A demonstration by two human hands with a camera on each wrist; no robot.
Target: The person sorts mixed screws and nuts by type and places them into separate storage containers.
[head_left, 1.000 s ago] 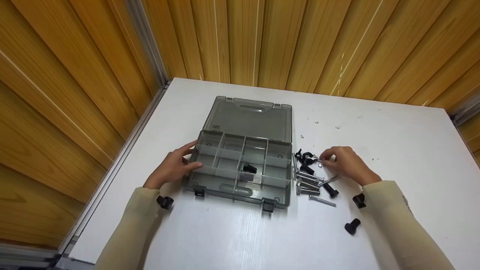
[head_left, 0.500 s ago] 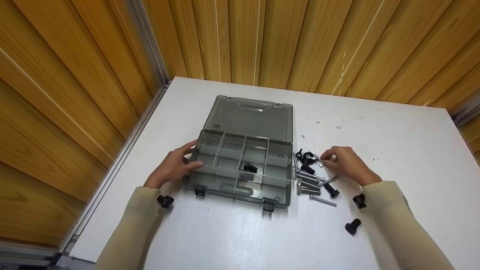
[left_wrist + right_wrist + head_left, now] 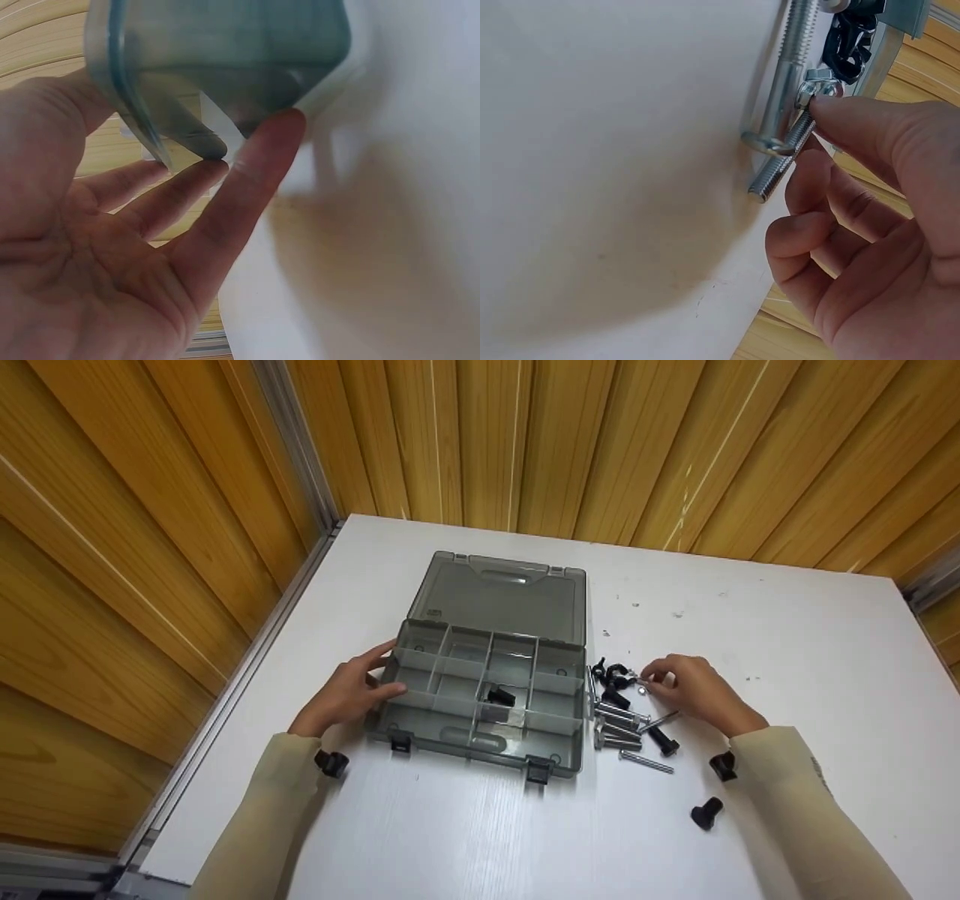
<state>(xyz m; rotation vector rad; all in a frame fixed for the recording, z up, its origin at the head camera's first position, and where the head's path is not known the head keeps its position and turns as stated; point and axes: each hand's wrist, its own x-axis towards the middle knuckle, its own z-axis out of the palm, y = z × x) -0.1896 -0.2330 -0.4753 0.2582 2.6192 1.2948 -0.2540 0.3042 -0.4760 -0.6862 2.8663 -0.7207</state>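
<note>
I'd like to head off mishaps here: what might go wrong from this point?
A small nut at the right hand's fingertips could slip or roll away.
The bolts lie crowded together, so brushing one might scatter others.
The left hand touches the open box; a push could shift it into them.

- Table (image 3: 420, 825): white top, faintly grained.
- Compartment box (image 3: 465, 754): grey, translucent, at centre; lid (image 3: 495, 596) open, laid back toward the far side.
- Black clips (image 3: 619, 675): grouped just right of the box.
- Small metal nut (image 3: 643, 690): just right of the clips.
- Metal bolts (image 3: 621, 735): loose pile, right of the box, some crossing; one black bolt (image 3: 662, 741) beside them.
- Slim bolt (image 3: 646, 761): near side of the pile.
- Black knob (image 3: 706, 814): near right, apart from the pile.
- Flecks (image 3: 678, 614): far right, scattered; scraps or marks, indistinct.
</note>
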